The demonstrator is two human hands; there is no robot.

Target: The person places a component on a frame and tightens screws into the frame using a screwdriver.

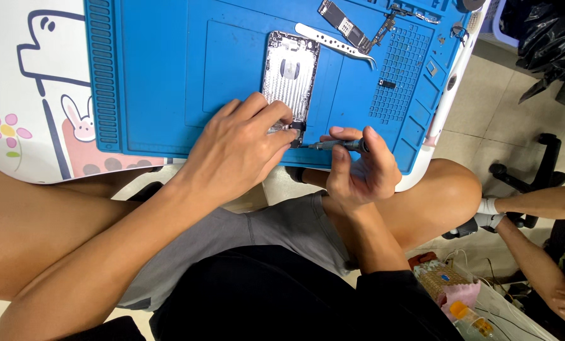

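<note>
Fingers of the right hand (pixel 361 170) are pinched together on a thin screwdriver (pixel 336 145), held nearly flat, its tip aimed at the lower end of an opened phone shell (pixel 289 72). Fingers of the left hand (pixel 238 148) are pressed down on that lower end, apparently to keep the shell from sliding. The shell lies on a blue mat (pixel 156 76); tweezers (pixel 333 43) and a circuit board (pixel 344 24) are parked beyond it, within reach. The mat is carried by a white desk (pixel 17 113) with cartoon drawings. Tiled floor (pixel 491 107) is seen to the right, with another person's arm (pixel 535 202).
</note>
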